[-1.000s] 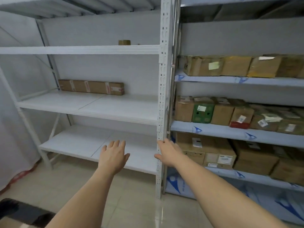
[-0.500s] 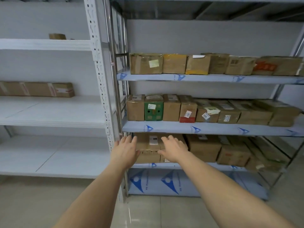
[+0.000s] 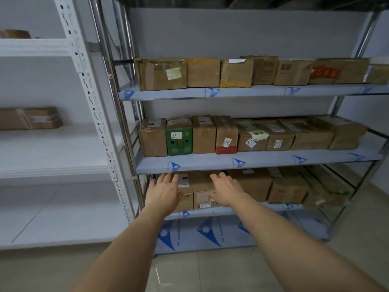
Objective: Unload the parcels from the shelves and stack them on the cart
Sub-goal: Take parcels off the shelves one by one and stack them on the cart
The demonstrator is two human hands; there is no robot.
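Fingers: spread and straight on both of my hands, gripping nothing; the left hand (image 3: pixel 163 191) and right hand (image 3: pixel 226 191) reach palm-down toward the lower shelf (image 3: pixel 273 207) of the metal rack.
Contact: I cannot tell whether either hand touches cardboard; both overlap the parcels from my viewpoint.
Nearest parcels: two brown boxes between and behind my hands, the left box (image 3: pixel 185 194) with a white label near its top, the right box (image 3: pixel 203 192) with a pale sticker low on its front.
Orientation: both stand upright with short faces toward me; their long axes seem to run back into the shelf.
Lower row: more brown cartons (image 3: pixel 288 188) continue rightward, packed side by side.
Middle shelf (image 3: pixel 252 162): a row of cartons, short ends forward, among them a green box (image 3: pixel 179 142) marked "78 4" and a carton with a red band (image 3: pixel 226 137) at its base.
Top row: wider brown boxes (image 3: pixel 161 74), some taped, one with a yellowish label.
Left rack: white shelving (image 3: pixel 52 169) holding a long flat carton (image 3: pixel 31 118) lying lengthwise along the wall.
Floor: pale tiles (image 3: pixel 210 270) under my forearms.
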